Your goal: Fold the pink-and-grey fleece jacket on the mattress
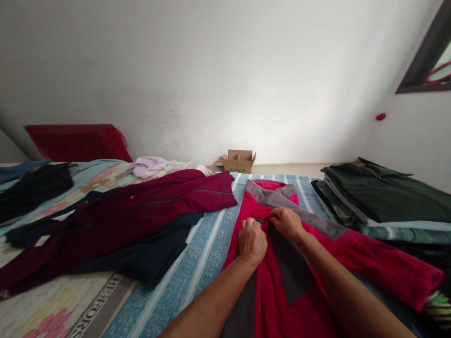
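Observation:
A red jacket (pixel 313 310) with grey panels lies spread on the bed, its collar pointing toward the wall and one sleeve stretched out to the right. My left hand (pixel 252 239) is closed on the jacket's front, a little below the collar. Just to the right, my right hand (pixel 287 223) pinches the fabric along the same front opening. Between the two hands the cloth is drawn up into a small fold. Whether a zipper sits under the fingers is hidden.
Maroon trousers (pixel 141 211) lie over dark navy clothing (pixel 151 253) on the left. A stack of folded dark garments (pixel 384 192) stands at right. Near the wall are an open cardboard box (pixel 239 162) and a lilac cloth (pixel 150 165). Blue striped bedding (pixel 204 258) runs beneath.

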Demonstrator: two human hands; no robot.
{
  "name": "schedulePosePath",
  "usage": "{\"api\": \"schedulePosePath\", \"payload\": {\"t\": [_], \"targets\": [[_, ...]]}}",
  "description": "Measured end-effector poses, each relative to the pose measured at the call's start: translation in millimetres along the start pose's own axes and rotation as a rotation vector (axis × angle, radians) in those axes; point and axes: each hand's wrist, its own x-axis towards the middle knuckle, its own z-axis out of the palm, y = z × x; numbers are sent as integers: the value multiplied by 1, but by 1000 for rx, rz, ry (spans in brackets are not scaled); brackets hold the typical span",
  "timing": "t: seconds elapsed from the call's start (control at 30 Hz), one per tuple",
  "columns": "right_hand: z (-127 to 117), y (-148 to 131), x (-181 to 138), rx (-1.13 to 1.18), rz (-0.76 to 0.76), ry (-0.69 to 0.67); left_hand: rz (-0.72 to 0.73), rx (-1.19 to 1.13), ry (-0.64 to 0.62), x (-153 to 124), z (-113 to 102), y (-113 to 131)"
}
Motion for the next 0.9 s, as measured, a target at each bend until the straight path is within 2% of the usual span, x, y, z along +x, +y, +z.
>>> {"api": "schedulePosePath", "payload": {"t": [0.23,0.6,0.9], "targets": [[8,-12,-6,-124,-98,40,24,-3,26,-1,1,1],[4,11,12,-26,-60,-27,20,12,-12,-4,-1,4],[8,3,2,-80,-50,45,81,7,-38,-4,-1,3]]}}
